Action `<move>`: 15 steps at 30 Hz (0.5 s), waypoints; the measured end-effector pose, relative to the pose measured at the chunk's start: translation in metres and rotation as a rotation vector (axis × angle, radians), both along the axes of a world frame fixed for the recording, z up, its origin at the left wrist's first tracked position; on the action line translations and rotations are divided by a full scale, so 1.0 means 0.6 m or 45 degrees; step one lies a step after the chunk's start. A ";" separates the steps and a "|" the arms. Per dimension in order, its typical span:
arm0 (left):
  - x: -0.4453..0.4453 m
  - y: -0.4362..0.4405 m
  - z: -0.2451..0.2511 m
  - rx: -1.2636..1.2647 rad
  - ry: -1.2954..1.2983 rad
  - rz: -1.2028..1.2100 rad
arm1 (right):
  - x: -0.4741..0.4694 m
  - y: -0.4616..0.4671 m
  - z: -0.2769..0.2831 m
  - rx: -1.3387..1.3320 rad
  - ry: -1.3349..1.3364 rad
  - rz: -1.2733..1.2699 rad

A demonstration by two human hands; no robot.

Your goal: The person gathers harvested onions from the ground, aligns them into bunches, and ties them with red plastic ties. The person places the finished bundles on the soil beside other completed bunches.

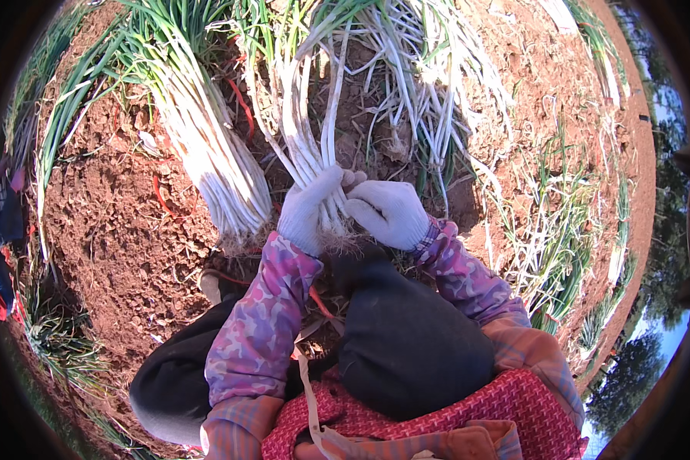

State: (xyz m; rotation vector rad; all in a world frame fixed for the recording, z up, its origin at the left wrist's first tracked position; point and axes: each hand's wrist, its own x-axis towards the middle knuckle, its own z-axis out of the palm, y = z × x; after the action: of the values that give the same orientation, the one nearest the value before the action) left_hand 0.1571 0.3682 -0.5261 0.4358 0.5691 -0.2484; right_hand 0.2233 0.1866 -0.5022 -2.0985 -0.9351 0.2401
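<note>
My left hand (310, 207), in a white knit glove, is closed around a small bunch of green onions (299, 132), just above their roots. The roots hang over my lap and the green tops point away from me. My right hand (388, 213), gloved the same way, touches the lower right side of this bunch with its thumb and fingers bent together; whether a stalk is pinched there cannot be told. Left of the bunch lies a thick bundle of green onions (207, 144) with white stems and aligned roots. Loose green onions (420, 86) are heaped beyond my right hand.
Reddish soil (121, 247) surrounds me. A red strap (242, 109) lies between the bundle and the bunch. More green onions (558, 247) lie at the right, and others (63, 126) at the far left. My bent knees (408, 345) are close below my hands.
</note>
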 end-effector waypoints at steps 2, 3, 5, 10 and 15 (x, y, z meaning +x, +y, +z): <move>0.001 0.008 0.002 -0.115 0.034 0.106 | 0.056 -0.009 -0.003 0.007 -0.042 -0.124; 0.001 0.009 0.005 -0.198 0.001 0.160 | 0.097 -0.011 -0.013 0.003 -0.078 -0.291; 0.007 0.017 0.010 -0.397 -0.179 0.178 | 0.206 -0.002 -0.054 -0.033 -0.438 -0.683; 0.009 0.054 0.028 -0.626 -0.285 0.313 | 0.411 0.008 -0.142 -0.952 -0.153 -0.665; 0.018 0.154 0.011 -0.826 -0.565 0.366 | 0.485 -0.088 -0.013 -0.083 0.076 -0.819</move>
State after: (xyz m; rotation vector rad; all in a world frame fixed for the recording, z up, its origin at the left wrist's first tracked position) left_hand 0.1678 0.4607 -0.5192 -0.2225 0.0905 -0.0459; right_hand 0.5141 0.1335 -0.5100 -2.3172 -0.1858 -0.0032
